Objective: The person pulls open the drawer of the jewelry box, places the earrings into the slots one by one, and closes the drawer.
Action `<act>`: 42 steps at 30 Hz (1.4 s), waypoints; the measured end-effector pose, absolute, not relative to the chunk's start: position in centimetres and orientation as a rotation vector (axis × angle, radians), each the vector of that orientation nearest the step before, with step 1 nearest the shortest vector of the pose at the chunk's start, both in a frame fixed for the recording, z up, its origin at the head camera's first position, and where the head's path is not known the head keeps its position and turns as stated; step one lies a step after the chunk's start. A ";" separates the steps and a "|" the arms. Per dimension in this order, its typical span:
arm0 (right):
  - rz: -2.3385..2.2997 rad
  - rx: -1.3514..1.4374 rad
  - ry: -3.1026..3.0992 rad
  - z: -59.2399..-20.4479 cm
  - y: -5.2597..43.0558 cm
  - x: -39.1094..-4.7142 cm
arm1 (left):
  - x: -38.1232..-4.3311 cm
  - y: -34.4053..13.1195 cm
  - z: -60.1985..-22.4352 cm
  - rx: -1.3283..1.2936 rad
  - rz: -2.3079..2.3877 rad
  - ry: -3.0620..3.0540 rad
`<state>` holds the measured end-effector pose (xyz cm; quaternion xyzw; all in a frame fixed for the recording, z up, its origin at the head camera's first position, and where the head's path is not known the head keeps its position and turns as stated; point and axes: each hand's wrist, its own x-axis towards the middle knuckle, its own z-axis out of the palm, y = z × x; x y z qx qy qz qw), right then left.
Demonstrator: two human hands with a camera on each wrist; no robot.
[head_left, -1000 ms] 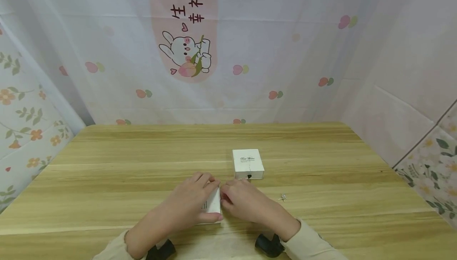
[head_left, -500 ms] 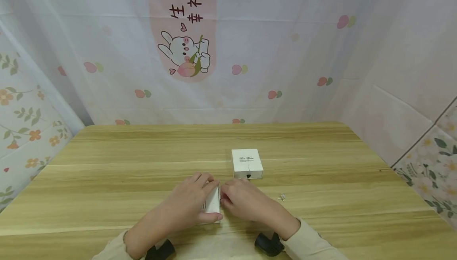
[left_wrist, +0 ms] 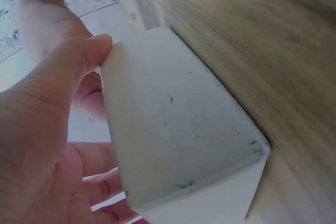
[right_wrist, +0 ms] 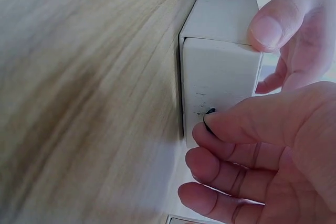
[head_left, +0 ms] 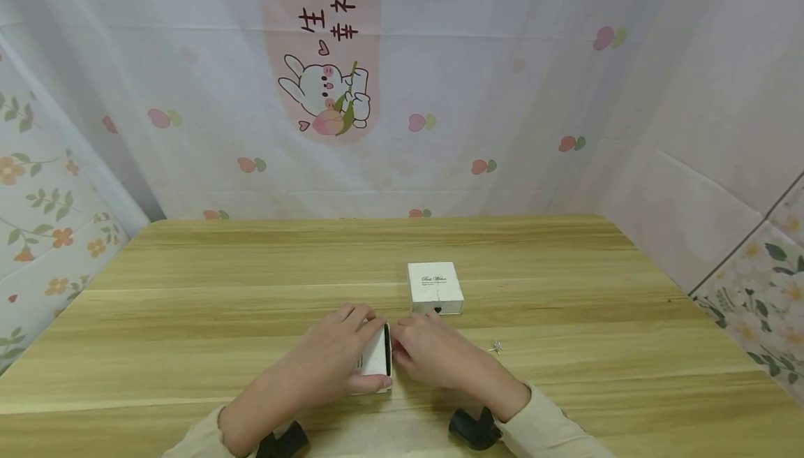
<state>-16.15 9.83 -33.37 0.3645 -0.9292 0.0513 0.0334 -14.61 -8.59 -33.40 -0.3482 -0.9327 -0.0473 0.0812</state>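
Observation:
My left hand (head_left: pixel 333 350) grips a small white drawer box (head_left: pixel 375 357) on the table, thumb on the near side and fingers over the far side. Its plain side (left_wrist: pixel 168 114) fills the left wrist view. With thumb and forefinger, my right hand (head_left: pixel 430 352) pinches the short black ribbon pull (right_wrist: pixel 209 121) on the drawer front (right_wrist: pixel 220 72). A dark strip of the drawer's inside (head_left: pixel 387 350) shows between the sleeve and the drawer front in the head view. The drawer's contents are hidden.
A second white box (head_left: pixel 435 285) with black lettering and a black pull stands behind my right hand. To the right lies a small sparkling silver piece (head_left: pixel 497 347), like a ring. Black wrist mounts (head_left: pixel 474 431) sit under the forearms.
The right hand has moved slightly right with the ribbon pull. The drawer has slid a little out of the box, baring a dark strip. The left hand keeps its place.

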 end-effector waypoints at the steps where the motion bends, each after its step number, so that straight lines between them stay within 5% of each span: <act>1: 0.153 1.121 -2.857 -33.4 9.8 -16.2 | -14.6 -8.6 -33.4 -1.041 -0.137 -2.784; 42: 0.254 1.047 -2.992 -32.3 10.7 -16.4 | -14.6 -8.6 -33.7 -1.069 -0.033 -2.717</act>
